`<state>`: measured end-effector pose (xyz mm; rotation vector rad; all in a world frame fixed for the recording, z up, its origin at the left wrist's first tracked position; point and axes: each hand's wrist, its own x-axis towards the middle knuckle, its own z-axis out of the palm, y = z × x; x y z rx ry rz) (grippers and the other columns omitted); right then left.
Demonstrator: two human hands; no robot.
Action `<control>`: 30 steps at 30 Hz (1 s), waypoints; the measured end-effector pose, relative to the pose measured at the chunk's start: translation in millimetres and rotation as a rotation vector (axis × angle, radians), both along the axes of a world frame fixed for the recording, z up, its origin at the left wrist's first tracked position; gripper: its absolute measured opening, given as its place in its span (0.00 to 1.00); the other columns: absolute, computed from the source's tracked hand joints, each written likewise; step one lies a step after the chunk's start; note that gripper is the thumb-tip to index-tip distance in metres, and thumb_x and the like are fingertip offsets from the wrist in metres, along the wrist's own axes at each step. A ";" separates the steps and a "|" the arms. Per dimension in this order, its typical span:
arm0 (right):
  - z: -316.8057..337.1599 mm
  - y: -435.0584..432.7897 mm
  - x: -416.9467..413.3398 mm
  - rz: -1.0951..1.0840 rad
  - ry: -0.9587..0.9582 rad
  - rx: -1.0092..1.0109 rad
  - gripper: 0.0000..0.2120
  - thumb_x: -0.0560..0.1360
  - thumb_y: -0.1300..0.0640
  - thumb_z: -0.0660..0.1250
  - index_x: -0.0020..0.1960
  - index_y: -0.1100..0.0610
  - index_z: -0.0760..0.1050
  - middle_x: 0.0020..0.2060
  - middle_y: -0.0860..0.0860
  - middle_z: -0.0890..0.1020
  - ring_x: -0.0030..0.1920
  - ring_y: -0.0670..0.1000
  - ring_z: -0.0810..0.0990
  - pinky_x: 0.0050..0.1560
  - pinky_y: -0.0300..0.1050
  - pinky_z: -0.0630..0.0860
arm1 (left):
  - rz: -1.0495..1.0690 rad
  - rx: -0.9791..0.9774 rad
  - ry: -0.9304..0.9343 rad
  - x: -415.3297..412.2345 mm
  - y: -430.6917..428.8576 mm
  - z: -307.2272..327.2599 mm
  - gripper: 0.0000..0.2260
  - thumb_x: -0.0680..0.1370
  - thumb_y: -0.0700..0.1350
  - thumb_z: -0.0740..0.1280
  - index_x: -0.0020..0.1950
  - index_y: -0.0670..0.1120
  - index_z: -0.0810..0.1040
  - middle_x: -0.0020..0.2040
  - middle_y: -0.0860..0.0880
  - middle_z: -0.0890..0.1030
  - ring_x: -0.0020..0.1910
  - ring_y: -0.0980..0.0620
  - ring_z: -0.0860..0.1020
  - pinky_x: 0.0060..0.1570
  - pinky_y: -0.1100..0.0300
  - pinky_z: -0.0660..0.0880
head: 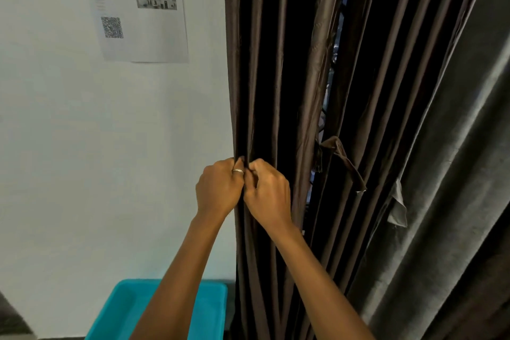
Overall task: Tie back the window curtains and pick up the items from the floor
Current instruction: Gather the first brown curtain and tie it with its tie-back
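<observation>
A dark brown pleated curtain [278, 77] hangs right of a white wall. My left hand [219, 188], with a ring on one finger, and my right hand [266, 190] meet at the curtain's left edge, both with fingers curled and pinching its folds. A second brown curtain panel [386, 91] hangs further right, with a narrow gap of window between the two. A brown fabric tie-back strip [345, 160] dangles loose at that gap. No floor items are visible.
A turquoise plastic bin [124, 309] stands below my arms against the wall. A printed sheet with a QR code [138, 8] is stuck on the wall. A grey curtain [455, 174] hangs at the far right.
</observation>
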<state>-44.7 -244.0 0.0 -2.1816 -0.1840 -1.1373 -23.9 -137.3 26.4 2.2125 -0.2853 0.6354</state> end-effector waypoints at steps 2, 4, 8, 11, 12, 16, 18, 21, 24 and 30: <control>-1.0 -0.2 -0.6 0.033 -0.002 0.018 0.12 0.82 0.56 0.63 0.40 0.56 0.72 0.32 0.47 0.76 0.30 0.47 0.73 0.29 0.45 0.71 | -0.022 -0.030 0.016 0.0 2.7 -0.1 0.21 0.84 0.52 0.58 0.35 0.44 0.74 0.30 0.49 0.77 0.29 0.50 0.76 0.31 0.55 0.71; -2.9 0.6 -0.7 0.049 0.005 0.035 0.10 0.81 0.57 0.64 0.41 0.56 0.73 0.33 0.47 0.77 0.31 0.47 0.74 0.29 0.47 0.72 | -0.062 -0.048 0.042 -0.4 5.7 0.7 0.21 0.84 0.52 0.58 0.36 0.44 0.75 0.31 0.49 0.78 0.31 0.50 0.77 0.35 0.51 0.75; -6.3 5.0 -1.7 0.059 0.024 0.083 0.09 0.81 0.58 0.64 0.41 0.56 0.73 0.33 0.48 0.77 0.31 0.47 0.74 0.30 0.48 0.73 | -0.164 -0.117 0.133 -6.2 3.9 8.1 0.20 0.85 0.50 0.56 0.36 0.46 0.75 0.33 0.49 0.79 0.32 0.51 0.77 0.37 0.54 0.74; -8.1 5.2 -0.4 0.049 0.013 0.098 0.08 0.81 0.58 0.65 0.43 0.55 0.74 0.34 0.47 0.78 0.32 0.46 0.75 0.30 0.44 0.73 | -0.191 -0.184 0.209 -10.8 1.1 14.6 0.20 0.85 0.49 0.55 0.35 0.49 0.75 0.35 0.49 0.80 0.37 0.52 0.78 0.43 0.57 0.73; -8.4 5.8 0.3 0.042 0.012 0.100 0.07 0.81 0.58 0.65 0.43 0.55 0.75 0.35 0.47 0.79 0.32 0.46 0.76 0.31 0.44 0.74 | -0.193 -0.195 0.224 -10.5 1.4 16.3 0.20 0.85 0.49 0.55 0.35 0.49 0.75 0.36 0.49 0.80 0.38 0.52 0.79 0.45 0.55 0.75; -8.3 12.3 4.6 0.003 0.011 0.080 0.06 0.80 0.56 0.66 0.45 0.56 0.77 0.35 0.48 0.80 0.32 0.45 0.77 0.31 0.39 0.73 | -0.161 -0.093 0.266 -9.1 3.8 25.7 0.27 0.82 0.62 0.54 0.35 0.46 0.78 0.35 0.48 0.82 0.38 0.51 0.81 0.46 0.53 0.78; -7.6 18.2 8.0 -0.012 0.020 0.070 0.06 0.79 0.58 0.66 0.43 0.57 0.78 0.33 0.49 0.80 0.31 0.44 0.76 0.29 0.36 0.69 | -0.081 0.047 0.228 -6.4 4.9 29.1 0.32 0.79 0.69 0.53 0.35 0.43 0.78 0.32 0.47 0.82 0.33 0.51 0.81 0.38 0.57 0.76; -7.4 29.6 13.7 -0.034 0.004 0.082 0.07 0.79 0.59 0.67 0.43 0.58 0.79 0.33 0.49 0.81 0.31 0.41 0.74 0.32 0.29 0.65 | 0.039 0.101 0.196 1.2 7.6 32.5 0.24 0.82 0.60 0.57 0.38 0.43 0.78 0.33 0.48 0.80 0.32 0.51 0.78 0.34 0.59 0.72; -6.7 39.9 16.4 -0.040 -0.013 0.085 0.07 0.79 0.57 0.67 0.44 0.57 0.80 0.35 0.49 0.83 0.33 0.42 0.78 0.35 0.26 0.68 | 0.078 0.095 0.214 8.7 13.2 33.2 0.17 0.84 0.54 0.57 0.43 0.45 0.78 0.36 0.50 0.79 0.35 0.51 0.78 0.39 0.58 0.73; -5.4 42.5 16.7 -0.038 0.029 0.005 0.04 0.78 0.59 0.68 0.45 0.57 0.80 0.36 0.49 0.83 0.33 0.45 0.79 0.32 0.35 0.74 | 0.023 0.142 0.179 15.6 27.0 30.2 0.18 0.84 0.54 0.56 0.43 0.46 0.78 0.37 0.50 0.79 0.37 0.50 0.79 0.39 0.57 0.74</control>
